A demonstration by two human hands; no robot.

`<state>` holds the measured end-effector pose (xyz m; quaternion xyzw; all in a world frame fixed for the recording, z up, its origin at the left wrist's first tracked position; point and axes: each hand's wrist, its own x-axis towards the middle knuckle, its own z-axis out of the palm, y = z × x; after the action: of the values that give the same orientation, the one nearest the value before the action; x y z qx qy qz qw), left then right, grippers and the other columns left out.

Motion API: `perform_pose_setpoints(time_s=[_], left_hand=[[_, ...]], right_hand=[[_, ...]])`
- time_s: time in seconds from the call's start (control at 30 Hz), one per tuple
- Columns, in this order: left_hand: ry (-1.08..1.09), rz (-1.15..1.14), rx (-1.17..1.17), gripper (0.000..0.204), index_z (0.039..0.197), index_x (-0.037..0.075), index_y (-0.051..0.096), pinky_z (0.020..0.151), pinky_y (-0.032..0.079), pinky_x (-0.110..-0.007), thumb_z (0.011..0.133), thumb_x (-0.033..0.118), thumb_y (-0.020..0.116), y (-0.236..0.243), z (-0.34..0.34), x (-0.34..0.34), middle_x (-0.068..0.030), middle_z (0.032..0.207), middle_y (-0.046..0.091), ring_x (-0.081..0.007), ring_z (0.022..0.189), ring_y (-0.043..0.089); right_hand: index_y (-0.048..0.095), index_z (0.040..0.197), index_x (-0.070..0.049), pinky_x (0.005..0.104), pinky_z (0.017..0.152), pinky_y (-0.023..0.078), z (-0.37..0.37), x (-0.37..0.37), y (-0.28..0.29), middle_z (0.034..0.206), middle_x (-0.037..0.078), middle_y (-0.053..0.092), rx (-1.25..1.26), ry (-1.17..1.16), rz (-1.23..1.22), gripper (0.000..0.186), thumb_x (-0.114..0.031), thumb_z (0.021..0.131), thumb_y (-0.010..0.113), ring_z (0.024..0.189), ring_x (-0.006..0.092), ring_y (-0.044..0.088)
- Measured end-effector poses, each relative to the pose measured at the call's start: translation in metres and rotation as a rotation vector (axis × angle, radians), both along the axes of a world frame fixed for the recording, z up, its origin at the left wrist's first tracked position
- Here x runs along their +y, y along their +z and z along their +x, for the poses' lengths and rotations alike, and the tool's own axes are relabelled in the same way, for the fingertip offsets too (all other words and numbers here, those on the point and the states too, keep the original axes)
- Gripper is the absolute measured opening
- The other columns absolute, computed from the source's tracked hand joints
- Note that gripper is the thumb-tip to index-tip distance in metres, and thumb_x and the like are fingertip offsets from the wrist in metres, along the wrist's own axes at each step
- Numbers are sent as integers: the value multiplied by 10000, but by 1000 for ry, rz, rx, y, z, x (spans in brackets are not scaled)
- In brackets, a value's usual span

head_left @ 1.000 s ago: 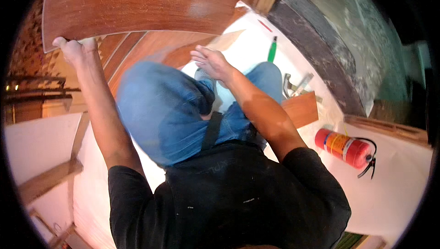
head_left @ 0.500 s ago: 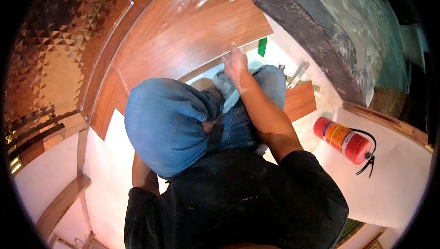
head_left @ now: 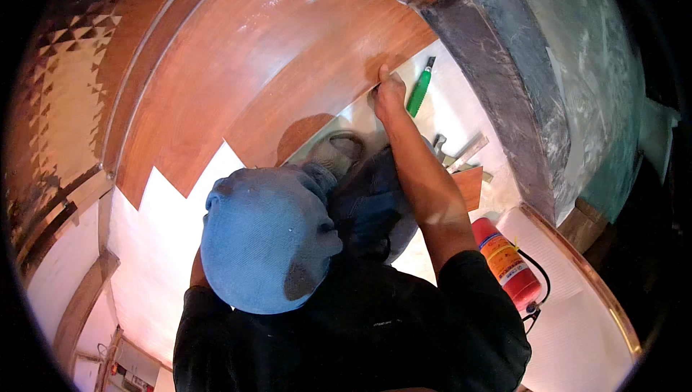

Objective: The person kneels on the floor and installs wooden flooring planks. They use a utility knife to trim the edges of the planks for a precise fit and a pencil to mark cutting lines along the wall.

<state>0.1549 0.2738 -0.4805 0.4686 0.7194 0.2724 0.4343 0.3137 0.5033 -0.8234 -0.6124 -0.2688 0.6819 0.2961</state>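
My right hand [head_left: 389, 93] rests at the end of a long reddish-brown wooden floor plank [head_left: 317, 100] and grips its edge, thumb on top. The plank lies flat beside other laid planks [head_left: 238, 53] of the same wood, over white underlay [head_left: 162, 237]. My left hand is hidden behind my bent knee in blue jeans [head_left: 267, 244]; only a bit of that arm [head_left: 196, 276] shows. My grey shoe [head_left: 339, 150] stands just below the plank.
A green-handled tool [head_left: 419, 89] lies right of my hand. Metal tools [head_left: 455, 154] and a short wood offcut [head_left: 470, 186] lie further right. A red fire extinguisher [head_left: 506, 262] lies on the floor. A dark stone kerb [head_left: 497, 89] borders the right side.
The plank, held up by my left hand a second ago, now lies flat on the floor. My right hand has reached forward to its end, and my left hand has dropped out of sight.
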Motion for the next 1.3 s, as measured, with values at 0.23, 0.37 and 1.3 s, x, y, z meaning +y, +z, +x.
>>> perform_pose_setpoints(time_s=[0.23, 0.37, 1.3], left_hand=[[-88, -106, 108, 306, 1189, 145, 634, 868, 512, -391, 910, 271, 619, 13, -3, 61, -91, 1058, 626, -258, 964, 615], [-123, -176, 171, 264, 1133, 160, 677, 815, 533, -376, 881, 237, 654, 26, -5, 87, -87, 978, 659, -251, 891, 645], [-272, -641, 450, 345, 1228, 241, 725, 814, 605, -425, 889, 295, 685, 62, -6, 193, -199, 947, 744, -356, 852, 737]], right_hand=[[604, 982, -92, 307, 523, 402, -9, 5, -2, 821, 28, 585, 77, -99, -88, 250, -325, 1073, 595, 641, 143, 526], [629, 1082, -6, 344, 663, 498, -12, 2, -12, 910, 55, 630, 84, -122, -57, 279, -283, 1079, 593, 803, 165, 600], [601, 1133, 40, 401, 865, 548, 37, -5, -123, 1075, 142, 672, -154, -10, 294, 266, -219, 1078, 570, 964, 248, 653]])
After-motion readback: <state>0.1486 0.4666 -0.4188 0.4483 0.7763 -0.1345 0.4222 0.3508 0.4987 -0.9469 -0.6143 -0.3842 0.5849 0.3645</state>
